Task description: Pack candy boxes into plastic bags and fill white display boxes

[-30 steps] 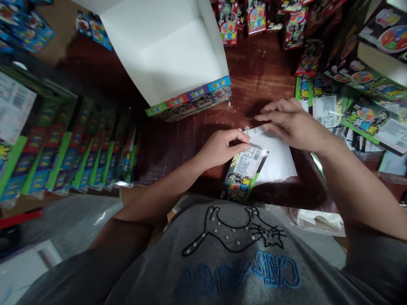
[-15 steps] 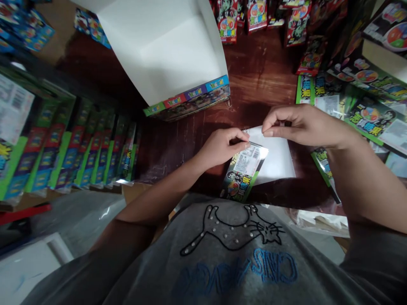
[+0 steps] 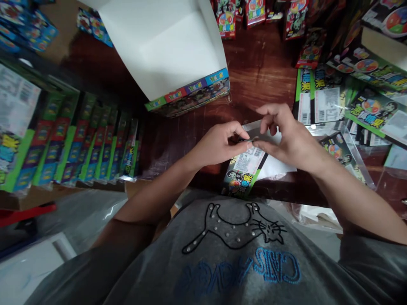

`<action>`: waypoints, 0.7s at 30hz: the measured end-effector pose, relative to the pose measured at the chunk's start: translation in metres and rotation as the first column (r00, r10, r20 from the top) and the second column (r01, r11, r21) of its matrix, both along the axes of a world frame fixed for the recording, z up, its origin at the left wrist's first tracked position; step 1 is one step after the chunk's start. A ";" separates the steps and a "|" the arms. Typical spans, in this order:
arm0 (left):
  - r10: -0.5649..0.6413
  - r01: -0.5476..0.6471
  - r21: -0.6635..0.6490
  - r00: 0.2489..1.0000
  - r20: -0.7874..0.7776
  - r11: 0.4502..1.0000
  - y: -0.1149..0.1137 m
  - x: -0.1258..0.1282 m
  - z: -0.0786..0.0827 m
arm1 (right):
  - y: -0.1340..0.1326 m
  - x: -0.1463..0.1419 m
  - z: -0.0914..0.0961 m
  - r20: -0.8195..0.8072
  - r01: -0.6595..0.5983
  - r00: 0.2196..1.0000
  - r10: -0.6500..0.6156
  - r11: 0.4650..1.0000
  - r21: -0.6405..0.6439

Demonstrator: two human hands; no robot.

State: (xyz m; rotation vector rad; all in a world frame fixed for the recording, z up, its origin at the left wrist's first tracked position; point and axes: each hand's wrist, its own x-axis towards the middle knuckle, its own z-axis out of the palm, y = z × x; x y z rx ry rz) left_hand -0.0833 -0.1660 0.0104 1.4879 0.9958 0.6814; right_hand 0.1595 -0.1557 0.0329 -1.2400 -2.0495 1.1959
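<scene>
My left hand [image 3: 219,144] pinches the top edge of a printed card [image 3: 243,176], black and green with a white barcode label. The card's lower end points toward my shirt. Close by on the right, my right hand [image 3: 282,133] has its fingers spread, and its thumb reaches the card's top edge near my left fingertips. Whether that thumb presses on the card I cannot tell. Under the card and partly behind my right hand lies a white sheet [image 3: 276,167], flat on the dark red-brown table [image 3: 174,140].
A large open white box [image 3: 178,51] with a colourful printed rim stands ahead. Left is a row of wrapped printed boxes [image 3: 73,144]. Red candy packets [image 3: 226,21] lie at the back. More printed cards [image 3: 327,103] and clear plastic are on the right, beside stacked display boxes [image 3: 369,65].
My right hand has moved left and down to the card's top edge, and its pinched fingers have spread. My left hand keeps its hold on the card.
</scene>
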 end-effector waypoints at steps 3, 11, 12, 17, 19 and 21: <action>-0.041 0.041 0.009 0.999 -0.001 0.999 0.003 -0.001 0.001 | -0.019 -0.008 0.001 0.030 0.059 0.998 -0.062 0.992 0.108; 0.183 -0.187 0.045 0.980 0.080 0.981 0.012 -0.054 0.004 | -0.067 -0.002 -0.004 -0.239 0.422 0.892 -0.383 0.896 0.141; 0.284 -0.291 0.050 0.952 0.117 0.955 0.006 -0.062 0.004 | -0.077 -0.003 -0.004 -0.314 0.522 0.827 -0.468 0.845 0.115; 0.457 -0.456 -0.061 0.861 0.224 0.888 -0.048 -0.069 -0.003 | -0.108 -0.026 -0.019 -0.416 0.705 0.657 -0.629 0.708 0.043; 0.317 -0.309 -0.073 0.934 0.163 0.948 -0.066 -0.062 -0.006 | -0.104 -0.034 -0.025 -0.410 0.733 0.647 -0.643 0.672 0.103; 0.162 -0.156 -0.070 0.982 0.097 0.985 -0.074 -0.054 -0.007 | -0.097 -0.036 -0.028 -0.390 0.655 0.717 -0.578 0.750 0.091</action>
